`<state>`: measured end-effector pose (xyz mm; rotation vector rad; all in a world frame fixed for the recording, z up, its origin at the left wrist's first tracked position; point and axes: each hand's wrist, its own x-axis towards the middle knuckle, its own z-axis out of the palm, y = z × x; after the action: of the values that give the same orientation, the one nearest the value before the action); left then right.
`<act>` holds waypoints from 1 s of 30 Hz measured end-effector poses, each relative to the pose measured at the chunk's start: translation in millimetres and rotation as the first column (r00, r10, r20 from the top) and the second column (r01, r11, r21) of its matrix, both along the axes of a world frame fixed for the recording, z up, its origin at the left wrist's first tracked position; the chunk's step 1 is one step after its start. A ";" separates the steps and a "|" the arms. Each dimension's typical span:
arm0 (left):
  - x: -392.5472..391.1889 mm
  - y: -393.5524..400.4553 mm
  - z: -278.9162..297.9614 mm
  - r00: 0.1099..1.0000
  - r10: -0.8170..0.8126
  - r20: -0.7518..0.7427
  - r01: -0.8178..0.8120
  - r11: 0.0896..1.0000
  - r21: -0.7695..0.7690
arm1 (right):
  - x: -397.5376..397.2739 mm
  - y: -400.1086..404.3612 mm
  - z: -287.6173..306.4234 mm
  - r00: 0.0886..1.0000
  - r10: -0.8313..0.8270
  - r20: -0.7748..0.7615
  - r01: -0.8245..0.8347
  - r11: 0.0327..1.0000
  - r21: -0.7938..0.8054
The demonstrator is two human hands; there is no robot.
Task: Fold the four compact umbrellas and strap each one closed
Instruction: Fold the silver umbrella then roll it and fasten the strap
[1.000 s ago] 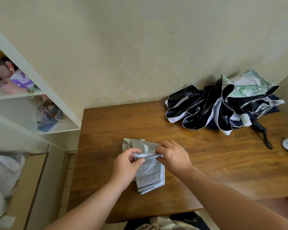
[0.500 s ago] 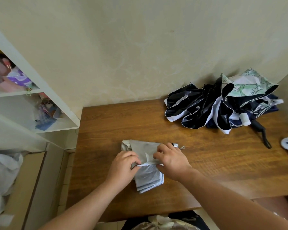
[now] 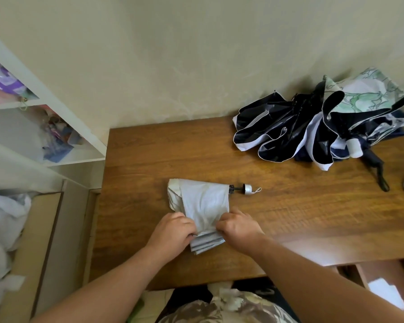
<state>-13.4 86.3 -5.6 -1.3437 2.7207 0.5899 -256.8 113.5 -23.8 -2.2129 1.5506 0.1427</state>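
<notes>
Left hand (image 3: 173,231) and right hand (image 3: 239,228) either side of silver umbrella (image 3: 203,206).

Plain cream wall (image 3: 196,54) behind, evenly lit by soft daylight, meeting the far edge of a brown wood-grain tabletop (image 3: 301,217) with a paler lower ledge (image 3: 336,252) along its near right side. To the left, a white open shelf unit (image 3: 56,113) holding purple and blue clutter too blurred to name, with a beige panel (image 3: 44,252) and rumpled white cloth (image 3: 2,224) below it. Bottom right, a bright patch of floor (image 3: 387,297).
</notes>
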 end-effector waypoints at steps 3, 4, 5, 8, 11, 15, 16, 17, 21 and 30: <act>-2.2 2.0 -9.5 1.000 0.027 -0.008 -0.027 0.999 0.026 | 2.0 -1.0 0.4 0.999 -0.035 0.034 0.033 0.998 0.059; -3.0 2.5 -11.5 0.999 0.032 -0.009 -0.031 0.999 0.035 | 3.0 -1.9 -0.8 0.997 -0.062 0.046 0.061 0.997 0.040; -3.6 3.0 -14.2 0.999 0.032 -0.003 -0.032 0.998 0.046 | 3.7 -2.6 -2.6 0.995 -0.083 0.054 0.083 0.997 0.008; -1.9 4.5 -21.6 0.999 0.037 0.001 -0.037 0.997 0.061 | 3.4 -11.2 -5.3 0.997 -0.069 0.030 0.071 0.995 -0.069; 1.4 6.7 -29.4 0.999 0.042 0.011 -0.042 0.996 0.081 | 1.9 -27.6 -5.6 0.995 -0.078 0.054 0.081 0.995 -0.060; 4.5 9.2 -37.3 0.999 0.050 0.011 -0.051 0.993 0.111 | 1.5 -44.5 -12.4 0.993 -0.110 0.046 0.111 0.994 -0.012; 5.0 10.0 -38.5 0.999 0.052 0.008 -0.053 0.992 0.117 | -0.1 -46.5 -14.1 0.994 -0.102 0.038 0.101 0.994 0.030; 4.9 10.7 -38.7 0.999 0.053 0.007 -0.054 0.992 0.117 | -2.6 -47.4 -14.8 0.995 -0.092 0.029 0.090 0.994 0.069; 2.5 12.5 -38.1 0.999 0.051 0.004 -0.051 0.995 0.089 | -8.2 -47.8 -17.7 0.986 -0.157 0.053 0.151 0.984 0.098; 0.2 17.0 -32.8 0.991 -0.045 0.124 0.036 0.997 0.070 | 7.4 -47.8 1.6 0.983 -0.144 -0.115 0.167 0.958 0.232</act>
<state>-13.2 103.3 -38.4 -1.2621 2.5979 0.5682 -249.4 65.7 -22.3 -1.9140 1.6560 0.3751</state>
